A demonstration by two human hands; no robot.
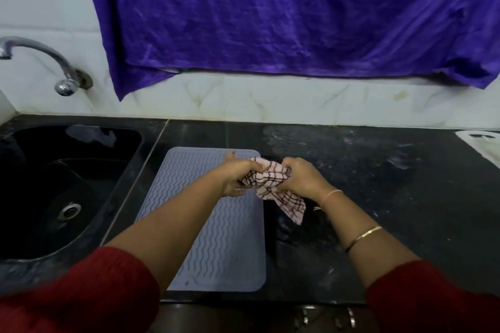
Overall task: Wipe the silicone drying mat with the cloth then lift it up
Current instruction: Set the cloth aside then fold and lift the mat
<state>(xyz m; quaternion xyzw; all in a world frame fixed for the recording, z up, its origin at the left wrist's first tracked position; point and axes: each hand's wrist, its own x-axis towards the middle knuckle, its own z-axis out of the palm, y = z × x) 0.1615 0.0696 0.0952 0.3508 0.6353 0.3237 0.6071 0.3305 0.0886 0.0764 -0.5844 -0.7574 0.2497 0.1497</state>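
Two red sleeves, left (pixel 81 292) and right (pixel 433 297), frame the near edge of the view. One grey silicone drying mat (pixel 230 238), ribbed with wavy lines, lies flat on the black tabletop (pixel 378 197), its long axis running from the person toward the tiled wall (pixel 270 97). One checked cloth (pixel 273 181) is bunched between the two hands above the mat's far right corner; a loose tail hangs down over the mat's right edge.

The left hand (pixel 235 178) has its fingers curled round one end of the cloth and sits over the mat itself. The right hand (pixel 303 178) grips the other end, fingers closed into the fabric, and sits over bare tabletop just beside the mat. Most of the mat therefore lies below the hands and toward the person. The left hand is the nearer to it. Judged from this, wiping has not yet begun, and the coming stroke would carry the cloth down and along the long axis.

Two bands show on the right arm: a thin one at the wrist (pixel 331 194) and a bangle (pixel 364 236) farther up. Left of the mat is one black sink (pixel 27 197) with one drain (pixel 69 210), and one chrome tap (pixel 40 54) on the wall above it. One purple fabric (pixel 297 13) hangs over the wall. A white object (pixel 484 146), cut off at the right edge, cannot be identified.
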